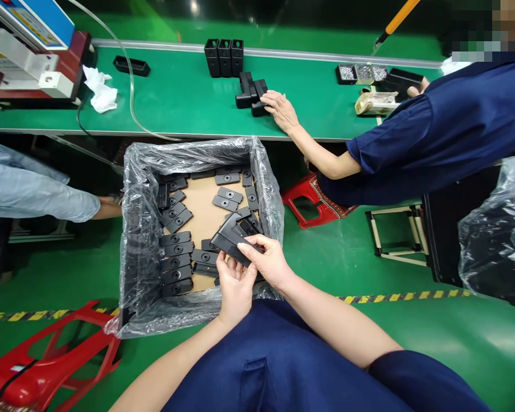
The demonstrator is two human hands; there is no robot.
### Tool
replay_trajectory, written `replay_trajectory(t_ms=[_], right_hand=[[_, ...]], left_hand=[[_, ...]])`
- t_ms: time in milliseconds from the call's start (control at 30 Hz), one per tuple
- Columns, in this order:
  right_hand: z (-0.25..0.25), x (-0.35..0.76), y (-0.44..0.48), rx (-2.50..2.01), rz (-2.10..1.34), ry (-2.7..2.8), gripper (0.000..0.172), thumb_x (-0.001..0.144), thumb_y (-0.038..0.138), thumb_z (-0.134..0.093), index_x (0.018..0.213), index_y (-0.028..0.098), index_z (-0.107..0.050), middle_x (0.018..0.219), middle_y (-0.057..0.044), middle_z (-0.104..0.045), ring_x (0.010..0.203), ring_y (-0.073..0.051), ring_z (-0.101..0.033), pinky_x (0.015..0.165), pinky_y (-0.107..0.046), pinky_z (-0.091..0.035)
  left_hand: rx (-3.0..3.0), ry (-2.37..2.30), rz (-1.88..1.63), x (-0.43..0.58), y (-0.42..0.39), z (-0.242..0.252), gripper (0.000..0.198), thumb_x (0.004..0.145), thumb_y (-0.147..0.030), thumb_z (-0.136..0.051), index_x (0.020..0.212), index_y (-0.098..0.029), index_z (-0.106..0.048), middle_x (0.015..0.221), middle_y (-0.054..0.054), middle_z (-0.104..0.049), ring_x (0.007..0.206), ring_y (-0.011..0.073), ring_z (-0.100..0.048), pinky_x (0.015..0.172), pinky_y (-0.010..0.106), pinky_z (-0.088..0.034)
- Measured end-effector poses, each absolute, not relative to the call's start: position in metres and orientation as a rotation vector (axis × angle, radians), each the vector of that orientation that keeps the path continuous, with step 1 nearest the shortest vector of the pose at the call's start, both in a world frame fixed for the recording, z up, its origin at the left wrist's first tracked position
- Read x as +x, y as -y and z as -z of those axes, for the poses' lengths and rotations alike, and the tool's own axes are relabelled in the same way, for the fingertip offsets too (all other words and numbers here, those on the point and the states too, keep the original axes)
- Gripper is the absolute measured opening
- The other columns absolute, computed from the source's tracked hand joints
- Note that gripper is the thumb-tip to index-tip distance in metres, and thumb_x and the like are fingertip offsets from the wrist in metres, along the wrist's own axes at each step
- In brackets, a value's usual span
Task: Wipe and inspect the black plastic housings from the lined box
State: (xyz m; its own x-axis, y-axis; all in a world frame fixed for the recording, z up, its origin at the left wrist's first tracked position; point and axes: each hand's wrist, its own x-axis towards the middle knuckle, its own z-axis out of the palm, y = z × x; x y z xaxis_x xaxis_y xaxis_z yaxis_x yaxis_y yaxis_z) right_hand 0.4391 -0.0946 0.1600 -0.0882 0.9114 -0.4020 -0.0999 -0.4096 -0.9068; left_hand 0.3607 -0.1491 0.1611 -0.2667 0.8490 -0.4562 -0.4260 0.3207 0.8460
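Observation:
Both my hands grip a black plastic part (pixel 229 236), a boxy piece with a projecting end, tilted above a plastic-lined bin. My left hand (pixel 236 284) holds its lower edge with thumb and fingertips. On its right side, my right hand (pixel 266 258) has its fingers closed round it. Below, the bin (pixel 133 240) holds several flat black pieces (pixel 177 263) with round centres, laid in rows along its walls on a brown cardboard sheet (pixel 203 206). My hands hide part of the bin's near right corner.
Beyond the bin runs a green workbench (pixel 180 103) with upright black cases (pixel 224 57). A co-worker's hand (pixel 281 110) touches black parts (pixel 251 94) there. Red stools (pixel 313 200) stand right and lower left (pixel 47 360). Another person's denim-clad leg or sleeve (pixel 38 183) is at left.

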Motion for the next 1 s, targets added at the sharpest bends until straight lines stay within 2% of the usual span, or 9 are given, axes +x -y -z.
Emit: replay_trajectory(t_ms=[100, 167, 267, 400, 600, 1000], right_hand=[[-0.16, 0.44, 0.09, -1.37, -1.68, 0.895, 0.03, 0.068, 0.046, -0.075, 0.072, 0.018, -0.07, 0.083, -0.004, -0.068, 0.077, -0.019, -0.061, 0.077, -0.032, -0.05], [-0.162, 0.445, 0.088, -1.302, -1.742, 0.945, 0.028, 0.069, 0.045, -0.074, 0.075, 0.018, -0.072, 0.093, -0.005, -0.068, 0.086, -0.02, -0.062, 0.084, -0.034, -0.049], [-0.163, 0.455, 0.087, -1.196, -1.804, 1.078, 0.029, 0.074, 0.044, -0.07, 0.09, 0.02, -0.074, 0.109, -0.007, -0.066, 0.104, -0.023, -0.059, 0.098, -0.041, -0.043], [-0.163, 0.46, 0.088, -1.168, -1.842, 1.107, 0.03, 0.079, 0.042, -0.064, 0.1, 0.022, -0.074, 0.116, -0.006, -0.065, 0.115, -0.024, -0.054, 0.106, -0.046, -0.036], [-0.162, 0.458, 0.089, -1.221, -1.859, 1.023, 0.029, 0.079, 0.038, -0.064, 0.101, 0.024, -0.074, 0.117, -0.005, -0.065, 0.116, -0.024, -0.054, 0.109, -0.046, -0.034], [-0.158, 0.454, 0.09, -1.215, -1.839, 1.006, 0.036, 0.078, 0.051, -0.065, 0.093, 0.02, -0.075, 0.107, -0.007, -0.069, 0.108, -0.025, -0.058, 0.103, -0.042, -0.04]], left_hand=[[0.365, -1.351, -1.302, 0.362, 0.147, -0.164, 0.068, 0.072, -0.029, -0.074, 0.127, -0.029, -0.035, 0.13, 0.01, -0.05, 0.122, 0.019, -0.051, 0.105, 0.036, -0.04], [0.303, -1.332, -1.315, 0.362, 0.145, -0.167, 0.067, 0.07, -0.029, -0.075, 0.125, -0.03, -0.037, 0.129, 0.008, -0.051, 0.122, 0.0188, -0.051, 0.106, 0.036, -0.039], [0.245, -1.309, -1.332, 0.361, 0.141, -0.172, 0.065, 0.068, -0.029, -0.077, 0.122, -0.029, -0.041, 0.128, 0.007, -0.052, 0.12, 0.0182, -0.052, 0.105, 0.035, -0.039], [0.202, -1.298, -1.301, 0.359, 0.138, -0.174, 0.065, 0.066, -0.03, -0.078, 0.12, -0.028, -0.042, 0.126, 0.007, -0.053, 0.117, 0.0177, -0.054, 0.102, 0.033, -0.041], [0.173, -1.284, -1.296, 0.359, 0.138, -0.175, 0.061, 0.067, -0.028, -0.078, 0.118, -0.028, -0.044, 0.126, 0.007, -0.054, 0.116, 0.0169, -0.054, 0.101, 0.031, -0.042], [0.065, -1.254, -1.332, 0.359, 0.139, -0.172, 0.064, 0.062, -0.024, -0.082, 0.114, -0.025, -0.045, 0.12, 0.006, -0.056, 0.109, 0.0138, -0.057, 0.101, 0.03, -0.041]])
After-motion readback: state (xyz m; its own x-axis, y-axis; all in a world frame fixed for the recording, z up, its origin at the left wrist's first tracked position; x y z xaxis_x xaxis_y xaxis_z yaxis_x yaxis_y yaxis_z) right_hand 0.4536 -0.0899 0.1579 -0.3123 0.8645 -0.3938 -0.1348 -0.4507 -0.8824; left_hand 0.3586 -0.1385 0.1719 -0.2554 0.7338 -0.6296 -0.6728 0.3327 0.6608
